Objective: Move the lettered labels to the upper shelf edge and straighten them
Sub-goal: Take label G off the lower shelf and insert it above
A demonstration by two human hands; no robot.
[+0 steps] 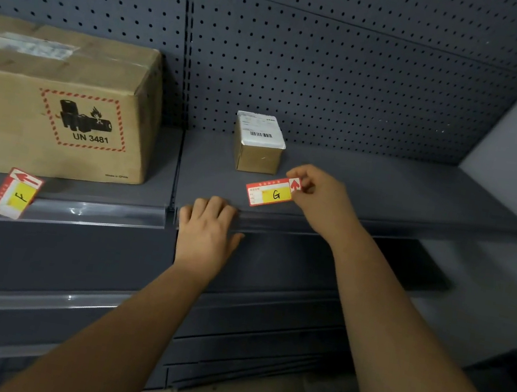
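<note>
Head view: my right grip (313, 192) pinches the G label (270, 194) by its arrow end, tilted just above the upper shelf edge (283, 224). My left grip (209, 225) rests on that edge, holding nothing. Well left, the F label (16, 193) sits crooked before the UN 3481 carton (56, 105).

We find a dark grey metal shelf (385, 188) in two bays, divided by a seam. On the left bay stands a large cardboard box (56, 105) marked UN 3481, set near the front edge. On the right bay stands a small cardboard box (257, 148) with a barcode sticker on top, well apart from the large one. Label F (16, 193) lies tilted across the left bay's front edge, overhanging the clear strip (97, 212). A left hand (208, 228) rests on the right bay's front edge.
</note>
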